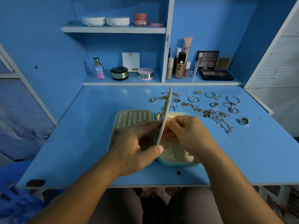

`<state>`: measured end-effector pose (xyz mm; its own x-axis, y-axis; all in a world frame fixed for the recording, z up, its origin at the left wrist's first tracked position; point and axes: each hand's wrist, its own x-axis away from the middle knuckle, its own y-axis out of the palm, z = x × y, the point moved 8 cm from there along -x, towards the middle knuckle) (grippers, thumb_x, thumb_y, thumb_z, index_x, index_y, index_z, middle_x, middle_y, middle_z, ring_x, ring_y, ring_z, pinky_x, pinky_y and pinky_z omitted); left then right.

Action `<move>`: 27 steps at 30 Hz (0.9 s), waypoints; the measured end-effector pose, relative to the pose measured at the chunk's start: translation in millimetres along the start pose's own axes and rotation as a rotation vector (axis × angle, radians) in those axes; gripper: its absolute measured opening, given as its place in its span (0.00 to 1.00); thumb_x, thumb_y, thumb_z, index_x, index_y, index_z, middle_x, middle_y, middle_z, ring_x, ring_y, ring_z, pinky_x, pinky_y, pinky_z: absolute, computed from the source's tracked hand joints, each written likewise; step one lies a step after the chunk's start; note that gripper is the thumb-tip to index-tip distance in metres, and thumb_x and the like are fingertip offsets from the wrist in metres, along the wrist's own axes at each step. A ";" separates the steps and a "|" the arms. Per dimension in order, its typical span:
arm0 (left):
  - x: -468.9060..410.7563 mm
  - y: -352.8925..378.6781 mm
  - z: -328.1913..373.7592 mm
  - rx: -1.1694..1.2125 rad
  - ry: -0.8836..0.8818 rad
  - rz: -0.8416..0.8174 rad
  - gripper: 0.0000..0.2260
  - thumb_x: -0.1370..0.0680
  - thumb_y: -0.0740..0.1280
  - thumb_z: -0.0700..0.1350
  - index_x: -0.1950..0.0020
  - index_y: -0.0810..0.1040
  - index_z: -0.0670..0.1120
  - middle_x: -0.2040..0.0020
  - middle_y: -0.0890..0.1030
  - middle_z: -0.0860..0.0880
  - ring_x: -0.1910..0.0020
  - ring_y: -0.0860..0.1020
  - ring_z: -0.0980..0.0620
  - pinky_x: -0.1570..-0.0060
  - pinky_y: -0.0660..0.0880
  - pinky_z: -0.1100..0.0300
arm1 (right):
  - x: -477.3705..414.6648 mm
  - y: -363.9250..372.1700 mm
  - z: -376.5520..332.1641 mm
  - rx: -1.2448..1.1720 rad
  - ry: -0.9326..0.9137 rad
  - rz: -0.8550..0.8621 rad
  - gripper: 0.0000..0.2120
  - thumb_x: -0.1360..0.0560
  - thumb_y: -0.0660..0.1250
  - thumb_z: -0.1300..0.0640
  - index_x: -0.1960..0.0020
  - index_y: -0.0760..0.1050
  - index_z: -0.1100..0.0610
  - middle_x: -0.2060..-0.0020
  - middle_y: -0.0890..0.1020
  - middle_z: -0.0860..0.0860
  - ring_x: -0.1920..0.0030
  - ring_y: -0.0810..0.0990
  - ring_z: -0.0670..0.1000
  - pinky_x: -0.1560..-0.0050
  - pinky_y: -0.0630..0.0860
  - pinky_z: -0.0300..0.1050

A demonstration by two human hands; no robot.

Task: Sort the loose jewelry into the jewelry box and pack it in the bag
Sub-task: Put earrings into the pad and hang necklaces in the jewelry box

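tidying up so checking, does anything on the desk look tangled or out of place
Yes: the chains lie in a tangled heap on the desk right of the open jewelry box, among scattered rings. The left hand and right hand hold its beige panel up on edge. Nothing looks spilled or broken.
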<state>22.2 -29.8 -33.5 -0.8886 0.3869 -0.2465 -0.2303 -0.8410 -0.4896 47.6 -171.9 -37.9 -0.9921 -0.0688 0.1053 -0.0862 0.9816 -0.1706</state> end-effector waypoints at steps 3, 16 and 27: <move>-0.5 0.4 2.7 0.025 0.009 -0.005 0.24 0.29 0.67 0.52 0.33 0.77 0.52 0.41 0.80 0.55 0.39 0.78 0.53 0.41 0.77 0.53 | 3.1 -1.3 2.2 -0.051 0.002 0.014 0.11 0.20 0.61 0.57 0.53 0.79 0.63 0.59 0.85 0.58 0.59 0.85 0.52 0.54 0.82 0.45; 2.0 -0.1 2.0 0.107 -0.019 -0.012 0.27 0.31 0.68 0.53 0.32 0.76 0.50 0.41 0.80 0.56 0.38 0.77 0.54 0.42 0.75 0.62 | 11.0 -3.1 -4.0 0.089 -0.182 0.164 0.06 0.25 0.68 0.60 0.59 0.78 0.51 0.66 0.84 0.47 0.63 0.84 0.43 0.57 0.80 0.39; 1.0 -0.3 4.3 0.118 -0.009 -0.003 0.26 0.31 0.67 0.53 0.34 0.77 0.48 0.45 0.80 0.59 0.42 0.78 0.56 0.48 0.74 0.69 | 10.6 -4.5 -5.4 0.135 -0.179 0.146 0.08 0.24 0.67 0.60 0.61 0.76 0.50 0.67 0.84 0.47 0.63 0.84 0.44 0.53 0.81 0.49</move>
<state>19.7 -30.8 -30.0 -0.8913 0.3863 -0.2372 -0.2775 -0.8787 -0.3885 38.0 -176.1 -30.7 -0.9943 0.0292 -0.1025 0.0591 0.9516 -0.3017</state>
